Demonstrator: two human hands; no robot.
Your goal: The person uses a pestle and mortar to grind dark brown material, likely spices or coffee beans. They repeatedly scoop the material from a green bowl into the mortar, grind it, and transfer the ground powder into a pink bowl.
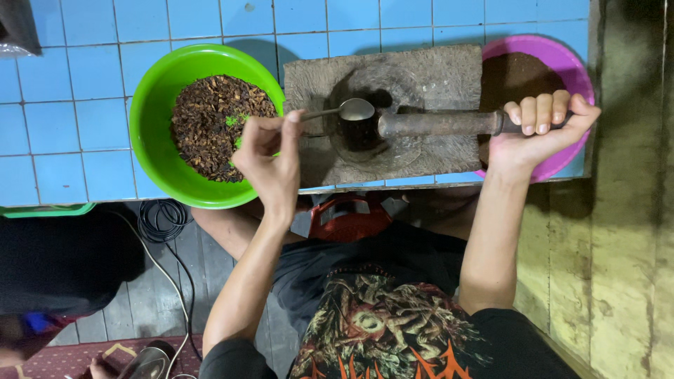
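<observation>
Green bowl (151, 133) w/ dark brown bits sits far left on blue tiles. Your left hand (270, 165) pinches a metal spoon (347, 110), bowl end over the stone mortar (382, 112) hollow. Your right hand (544, 130) is wrapped tight round the pestle (439, 124), its tip at the hollow. Purple bowl (562, 60) behind, far right.

blue tiled counter (70, 119) | green bowl (151, 119) | stone mortar slab (435, 70) | purple bowl (572, 70)

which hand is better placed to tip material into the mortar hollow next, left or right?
Probably left. The left hand holds the spoon with its bowl already over the stone mortar hollow, beside the green bowl. The right hand is wrapped around the pestle.
</observation>
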